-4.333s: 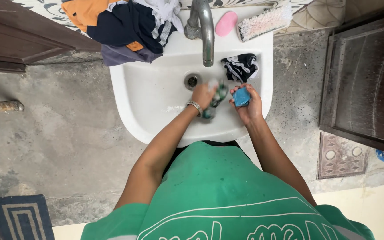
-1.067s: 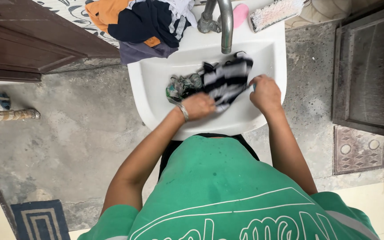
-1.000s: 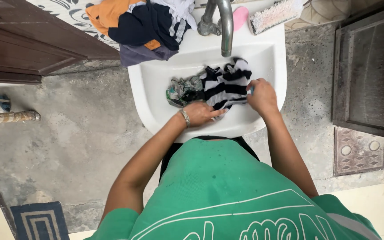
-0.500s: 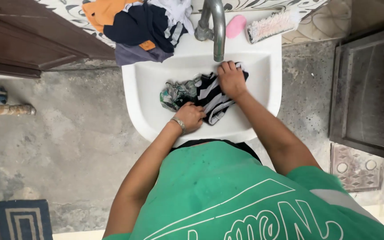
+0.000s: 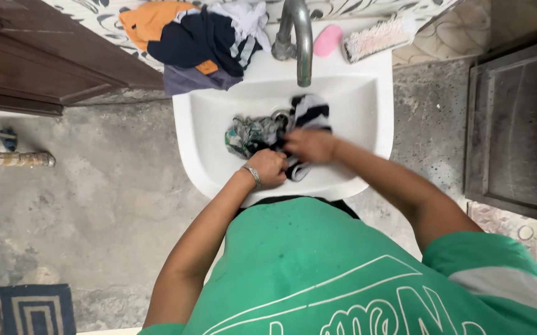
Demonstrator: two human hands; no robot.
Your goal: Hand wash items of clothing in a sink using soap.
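Note:
A black-and-white striped cloth lies bunched in the white wash basin, with a green patterned cloth beside it on the left. My left hand, a metal bangle at the wrist, grips the near end of the striped cloth. My right hand presses down on the middle of that cloth, fingers closed on it. The metal tap hangs over the basin just beyond my hands.
A heap of orange, navy and white clothes sits on the basin's back left edge. A pink soap bar and a scrubbing brush lie at the back right. Dark wooden doors flank the basin; concrete floor below.
My right hand has pulled back from the far side of the basin to the middle of the striped cloth, bunching it toward my left hand. Earlier the cloth lay spread wider.

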